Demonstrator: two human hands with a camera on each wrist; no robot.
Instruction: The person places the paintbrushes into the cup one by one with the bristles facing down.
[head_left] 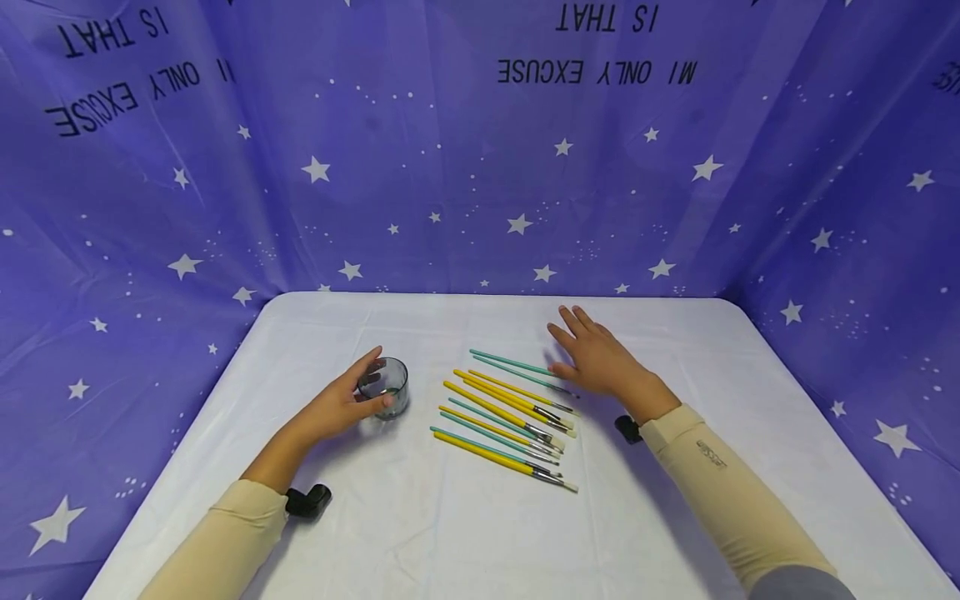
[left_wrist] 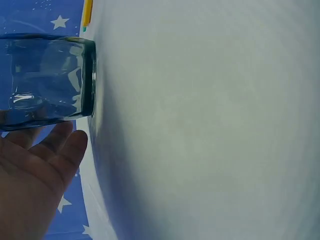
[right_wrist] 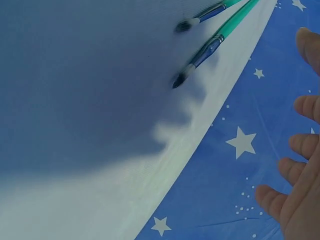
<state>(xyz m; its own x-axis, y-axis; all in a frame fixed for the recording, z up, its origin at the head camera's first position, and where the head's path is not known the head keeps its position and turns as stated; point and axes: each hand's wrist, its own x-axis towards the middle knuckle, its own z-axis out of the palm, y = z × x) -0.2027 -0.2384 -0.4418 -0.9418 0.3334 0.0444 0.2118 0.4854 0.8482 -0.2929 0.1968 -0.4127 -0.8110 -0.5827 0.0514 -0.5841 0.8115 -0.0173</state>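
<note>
A clear, dark-tinted drinking glass (head_left: 385, 400) stands upright on the table. My left hand (head_left: 341, 404) is around its left side, thumb towards the near side and fingers at the far side. In the left wrist view, extended fingertips (left_wrist: 75, 145) lie close beside the glass (left_wrist: 50, 80); whether they touch it I cannot tell. Over the far end of several paintbrushes (head_left: 495, 400) hovers my right hand (head_left: 596, 354), fingers spread, holding nothing. The brushes have yellow or teal handles, their bristles pointing right. Two teal brushes (right_wrist: 202, 55) show below that hand in the right wrist view.
The white-covered table (head_left: 495, 542) has its far edge just beyond the right hand. Purple cloth (head_left: 480, 183) with white stars and lettering hangs behind and at both sides. A black wrist device (head_left: 309, 502) sits at the left wrist, another (head_left: 628, 429) at the right.
</note>
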